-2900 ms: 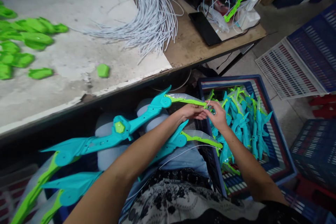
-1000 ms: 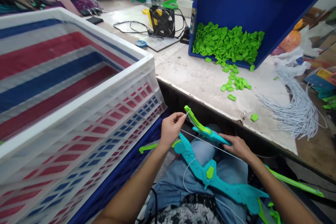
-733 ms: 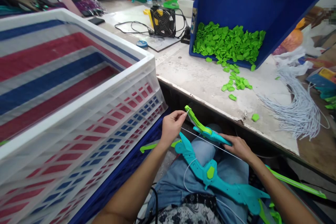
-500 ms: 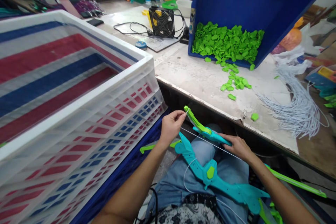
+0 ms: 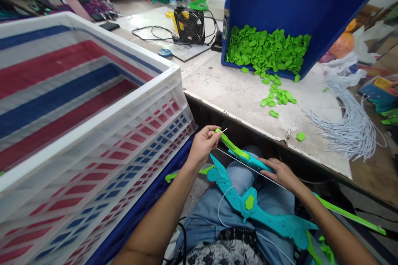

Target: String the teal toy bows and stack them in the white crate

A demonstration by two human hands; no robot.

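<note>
My left hand (image 5: 205,143) pinches the tip of a green limb (image 5: 231,144), and a short white cord end (image 5: 224,130) sticks out past its fingers. The limb joins a teal part (image 5: 258,163), which my right hand (image 5: 279,172) grips from the right. A white string (image 5: 242,165) runs below this part, from near my left hand toward my right forearm. On my lap lies a teal bow-shaped piece (image 5: 233,194) with a green hexagonal plate (image 5: 249,202) at its middle and green limbs at its ends.
A white crate (image 5: 178,75) with a striped lining fills the left side. On the table (image 5: 211,91) a tilted blue bin (image 5: 326,4) holds green pieces (image 5: 267,49), some spilled out. A bundle of white cords (image 5: 348,120) lies right. A black fan (image 5: 190,26) stands behind.
The cord end now points out to the right beyond my left fingertips, which have closed over the limb's tip. My right hand stays on the teal part.
</note>
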